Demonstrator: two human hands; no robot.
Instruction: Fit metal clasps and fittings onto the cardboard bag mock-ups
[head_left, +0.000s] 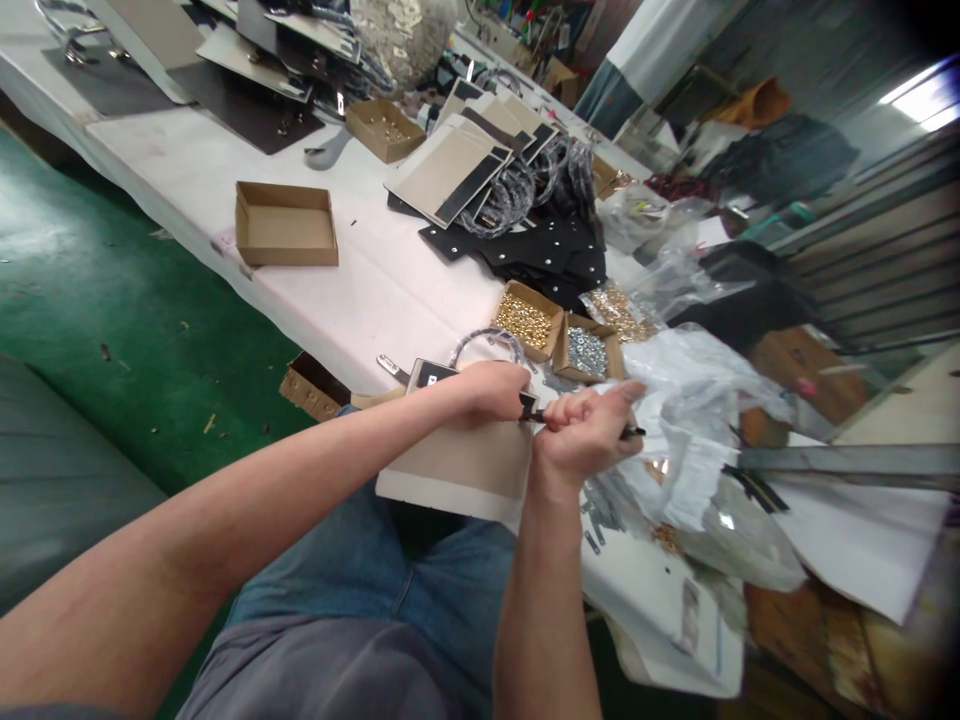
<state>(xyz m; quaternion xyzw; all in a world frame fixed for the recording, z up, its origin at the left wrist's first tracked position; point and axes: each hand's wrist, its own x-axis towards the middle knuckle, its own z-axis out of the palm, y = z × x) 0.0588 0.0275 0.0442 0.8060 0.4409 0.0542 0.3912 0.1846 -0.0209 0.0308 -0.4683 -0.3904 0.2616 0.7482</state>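
My right hand (589,430) is closed in a fist around a slim dark tool (634,433), whose kind I cannot make out. One end sticks out past the fist; the other points toward my left hand. With its fingers curled over the edge and partly hidden, my left hand (499,390) grips a beige panel (457,465) with a dark strip along its far side. This panel lies at the table edge above my lap. Behind it rests a ring-shaped handle in clear wrapping (487,335), and a metal clasp piece (391,368) juts out at its left.
Beyond my hands stand a box of gold-coloured fittings (523,318) and a box of silver ones (585,350). Black studded pieces (525,250) and stacked beige panels (450,165) lie farther back. An open cardboard box (289,225) sits left; plastic bags (690,400) crowd the right.
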